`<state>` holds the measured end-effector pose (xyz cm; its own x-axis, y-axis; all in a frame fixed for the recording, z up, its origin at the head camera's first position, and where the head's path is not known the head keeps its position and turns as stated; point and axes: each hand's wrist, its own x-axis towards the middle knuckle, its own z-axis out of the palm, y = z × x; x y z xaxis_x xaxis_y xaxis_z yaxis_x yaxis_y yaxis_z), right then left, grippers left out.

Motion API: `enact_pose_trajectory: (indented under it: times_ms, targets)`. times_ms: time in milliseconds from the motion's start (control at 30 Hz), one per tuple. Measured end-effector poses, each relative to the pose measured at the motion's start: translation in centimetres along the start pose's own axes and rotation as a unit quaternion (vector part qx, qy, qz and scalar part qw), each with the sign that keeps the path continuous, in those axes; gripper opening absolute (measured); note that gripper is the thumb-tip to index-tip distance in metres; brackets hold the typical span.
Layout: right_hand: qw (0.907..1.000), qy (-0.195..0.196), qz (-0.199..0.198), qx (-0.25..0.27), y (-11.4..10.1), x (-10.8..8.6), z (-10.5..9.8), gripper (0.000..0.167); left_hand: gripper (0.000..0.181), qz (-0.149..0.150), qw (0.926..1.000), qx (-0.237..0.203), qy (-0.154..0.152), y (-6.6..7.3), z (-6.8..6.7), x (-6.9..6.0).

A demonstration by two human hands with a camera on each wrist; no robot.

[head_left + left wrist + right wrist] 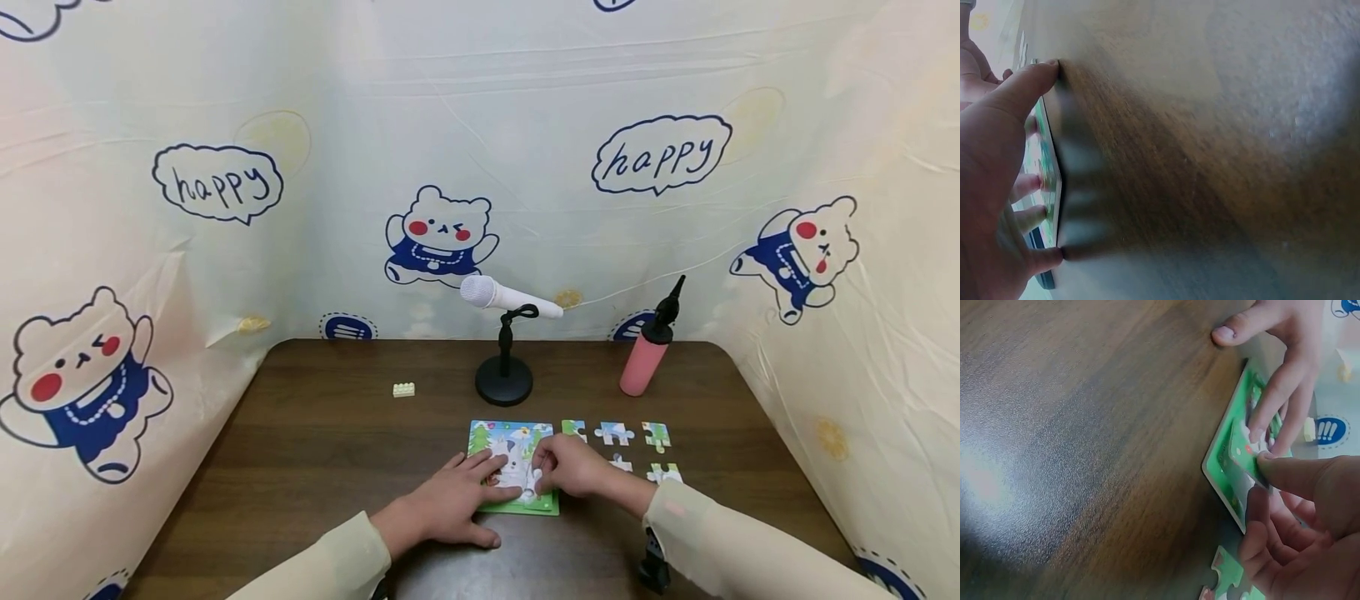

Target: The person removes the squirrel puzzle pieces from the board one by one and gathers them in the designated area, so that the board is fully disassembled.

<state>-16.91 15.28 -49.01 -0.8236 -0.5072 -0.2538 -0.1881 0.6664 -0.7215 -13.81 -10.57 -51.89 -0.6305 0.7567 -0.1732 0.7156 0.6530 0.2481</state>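
A green-edged jigsaw puzzle board (480, 435) with a cartoon animal picture lies on the table. My left hand (453, 504) is spread, its straight fingertips resting on the board and the table beside it; the thumb touches the wood near the lower left corner. Over the board's right side, my right hand (576, 467) pinches a puzzle piece (1242, 450) between thumb and fingers. That piece is tilted, one edge raised above the board in the right wrist view. Several loose puzzle pieces (615, 432) lie right of the board, some partly hidden by the right hand.
Behind the board a white microphone (517, 298) sits on a black round-based stand (504, 382). A pink hand pump (643, 365) with a black nozzle stands back right. One pale toy brick (403, 389) lies back left. Printed cloth surrounds the brown table (330, 450).
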Motion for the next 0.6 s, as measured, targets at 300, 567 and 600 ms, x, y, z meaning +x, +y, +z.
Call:
enact_pose_trajectory:
  times_ms: [300,567,600]
  targets:
    - [0.9994,0.010,-0.022,0.026,2.0,-2.7,-2.8,0.017,0.071,-0.005,0.9999,-0.010,-0.008,-0.4,0.7,0.2]
    - [0.9967,0.036,-0.024,0.069,6.2,-7.0,-5.2,0.019,0.076,-0.016,0.9997,-0.019,-0.008,-0.6,0.7,0.2]
    - [0.9965,0.038,-0.021,0.072,6.7,-7.5,-5.4,0.019,0.077,-0.018,0.9996,-0.019,-0.008,-0.6,0.7,0.2]
